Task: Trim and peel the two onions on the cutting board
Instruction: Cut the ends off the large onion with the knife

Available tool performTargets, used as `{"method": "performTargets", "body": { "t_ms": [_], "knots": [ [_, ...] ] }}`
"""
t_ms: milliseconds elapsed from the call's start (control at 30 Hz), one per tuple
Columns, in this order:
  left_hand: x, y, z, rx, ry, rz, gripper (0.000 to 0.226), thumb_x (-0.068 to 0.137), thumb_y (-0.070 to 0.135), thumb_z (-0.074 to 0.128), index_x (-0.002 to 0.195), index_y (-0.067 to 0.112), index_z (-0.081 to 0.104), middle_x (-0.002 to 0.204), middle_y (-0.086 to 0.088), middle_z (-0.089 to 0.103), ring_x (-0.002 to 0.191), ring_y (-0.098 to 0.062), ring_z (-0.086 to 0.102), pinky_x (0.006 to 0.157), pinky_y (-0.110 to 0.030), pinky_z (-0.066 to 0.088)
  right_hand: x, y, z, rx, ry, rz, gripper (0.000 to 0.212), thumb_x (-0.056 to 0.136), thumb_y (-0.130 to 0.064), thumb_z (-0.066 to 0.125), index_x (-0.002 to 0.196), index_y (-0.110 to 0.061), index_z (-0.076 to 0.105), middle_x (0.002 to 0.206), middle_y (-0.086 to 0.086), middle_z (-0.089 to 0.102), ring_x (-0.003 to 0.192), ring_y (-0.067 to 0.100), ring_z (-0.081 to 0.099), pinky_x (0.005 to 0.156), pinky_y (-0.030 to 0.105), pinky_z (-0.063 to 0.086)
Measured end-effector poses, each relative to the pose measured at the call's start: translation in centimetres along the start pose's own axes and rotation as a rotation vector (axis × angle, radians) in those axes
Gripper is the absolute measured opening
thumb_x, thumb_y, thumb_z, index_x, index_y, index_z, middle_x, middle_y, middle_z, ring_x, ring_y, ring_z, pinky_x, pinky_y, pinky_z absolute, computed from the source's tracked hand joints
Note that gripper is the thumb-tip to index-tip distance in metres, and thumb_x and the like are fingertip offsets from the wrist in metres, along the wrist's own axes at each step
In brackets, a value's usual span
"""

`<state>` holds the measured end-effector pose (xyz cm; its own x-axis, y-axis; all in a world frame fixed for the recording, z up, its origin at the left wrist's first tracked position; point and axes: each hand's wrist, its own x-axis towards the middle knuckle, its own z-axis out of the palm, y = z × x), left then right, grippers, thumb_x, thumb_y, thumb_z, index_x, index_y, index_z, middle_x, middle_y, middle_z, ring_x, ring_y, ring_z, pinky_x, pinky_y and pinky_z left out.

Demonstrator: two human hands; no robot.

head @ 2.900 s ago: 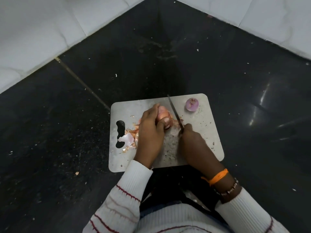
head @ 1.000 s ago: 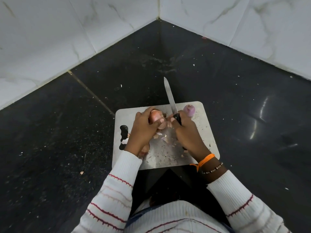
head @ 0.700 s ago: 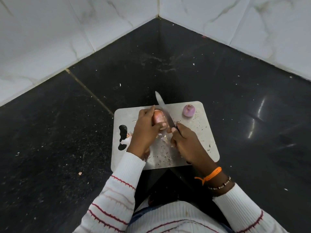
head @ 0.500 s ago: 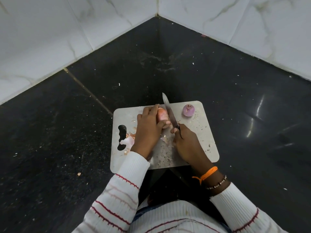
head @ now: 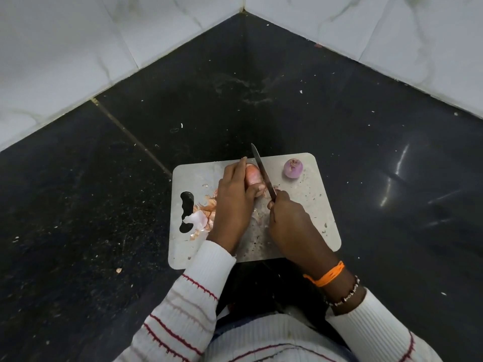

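A steel cutting board [head: 313,220] lies on the dark floor in front of me. My left hand [head: 234,202] grips a pinkish onion [head: 253,175] near the board's far edge, fingers curled over its top and thumb at its near end. My right hand [head: 290,220] grips the handle of a knife [head: 262,171]; its blade lies along the onion's right side, tip pointing away from me. A second, purple peeled onion [head: 293,168] stands alone at the board's far right corner.
Loose onion skins [head: 202,215] lie on the board's left side beside its handle cutout [head: 186,214]. The black floor [head: 261,100] runs to a corner where white marble walls [head: 78,48] meet. Small scraps dot the floor.
The knife, raised and pointing away a second ago, has come down against the onion's right side. My left hand has kept hold of the onion, and the purple onion has not moved.
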<state>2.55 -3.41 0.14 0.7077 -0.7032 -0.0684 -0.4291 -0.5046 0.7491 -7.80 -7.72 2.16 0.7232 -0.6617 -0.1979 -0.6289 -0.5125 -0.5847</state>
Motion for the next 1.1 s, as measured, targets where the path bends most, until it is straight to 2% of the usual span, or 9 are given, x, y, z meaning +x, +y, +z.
{"method": "performTargets", "body": {
  "t_ms": [167,267,367,500,600,700,800,933,1100],
  "knots": [
    [0.0,-0.3,-0.2,-0.011,-0.002,0.007,0.052,0.095,0.018,0.051,0.144,0.015,0.034,0.146,-0.007,0.036,0.13,-0.024,0.039,0.105,-0.028,0.034,1.0,-0.2,-0.5,-0.023,-0.083,0.012,0.02,0.095,-0.01,0.036,0.113,-0.002,0.041,0.106,0.019,0.059,0.084,0.03,0.056,0.065,0.026,0.033],
    [-0.2,-0.4,-0.1,-0.017,-0.012,0.021,0.051,0.095,0.018,0.053,0.143,0.015,0.036,0.146,-0.006,0.037,0.13,-0.024,0.039,0.106,-0.029,0.034,0.8,-0.4,-0.6,-0.121,-0.1,-0.025,0.025,0.097,-0.012,0.034,0.12,-0.004,0.038,0.113,0.015,0.056,0.096,0.029,0.057,0.065,0.018,0.027],
    [-0.1,-0.5,0.3,-0.012,0.003,0.03,0.05,0.094,0.029,0.047,0.141,0.015,0.038,0.144,-0.007,0.039,0.128,-0.022,0.041,0.107,-0.032,0.036,2.7,-1.3,-0.8,-0.102,-0.134,0.023,0.023,0.097,-0.014,0.037,0.118,-0.004,0.039,0.115,0.016,0.056,0.099,0.032,0.057,0.067,0.023,0.029],
    [0.0,-0.6,0.1,-0.083,0.05,0.001,0.047,0.092,0.011,0.053,0.138,0.012,0.042,0.139,-0.008,0.044,0.125,-0.02,0.043,0.103,-0.021,0.033,2.3,-1.2,-1.1,-0.125,-0.161,0.001,0.023,0.097,-0.013,0.036,0.119,-0.007,0.037,0.117,0.013,0.054,0.102,0.031,0.056,0.068,0.022,0.027],
    [0.2,-0.8,-0.3,-0.101,0.038,-0.004,0.049,0.091,0.01,0.055,0.138,0.013,0.042,0.14,-0.005,0.044,0.124,-0.013,0.042,0.099,-0.013,0.029,2.0,-1.3,-0.7,-0.104,-0.159,0.059,0.025,0.097,-0.011,0.033,0.122,-0.009,0.035,0.117,0.011,0.054,0.102,0.029,0.057,0.068,0.021,0.028],
    [0.0,-0.9,-0.2,-0.084,0.042,-0.008,0.05,0.091,0.009,0.055,0.139,0.015,0.042,0.14,-0.004,0.045,0.124,-0.013,0.042,0.101,-0.016,0.03,3.8,-1.4,-0.1,-0.086,-0.145,0.082,0.019,0.096,-0.012,0.036,0.115,-0.009,0.04,0.112,0.014,0.059,0.095,0.03,0.06,0.067,0.028,0.034],
    [0.2,-1.1,-0.4,-0.144,0.052,-0.044,0.049,0.091,0.009,0.056,0.138,0.014,0.044,0.139,-0.004,0.046,0.126,-0.017,0.044,0.106,-0.026,0.035,2.1,-1.4,0.1,-0.14,-0.135,0.073,0.031,0.098,-0.012,0.03,0.129,-0.008,0.031,0.117,0.013,0.055,0.104,0.031,0.057,0.076,0.033,0.039],
    [-0.1,-1.0,-0.4,-0.122,0.031,0.015,0.051,0.087,0.003,0.058,0.136,0.014,0.046,0.138,-0.004,0.047,0.12,-0.01,0.043,0.099,-0.005,0.029,2.9,-0.6,1.0,-0.12,-0.126,0.1,0.037,0.096,-0.013,0.038,0.131,-0.006,0.029,0.12,0.016,0.054,0.104,0.035,0.057,0.076,0.035,0.04],
    [-0.2,-0.7,-0.7,-0.153,0.04,-0.056,0.049,0.089,0.005,0.056,0.136,0.016,0.043,0.136,-0.002,0.047,0.12,-0.011,0.043,0.1,-0.018,0.033,3.5,0.9,1.8,-0.151,-0.12,0.06,0.036,0.094,-0.011,0.036,0.129,-0.006,0.03,0.114,0.018,0.056,0.097,0.039,0.058,0.073,0.037,0.04]
  ]
}}
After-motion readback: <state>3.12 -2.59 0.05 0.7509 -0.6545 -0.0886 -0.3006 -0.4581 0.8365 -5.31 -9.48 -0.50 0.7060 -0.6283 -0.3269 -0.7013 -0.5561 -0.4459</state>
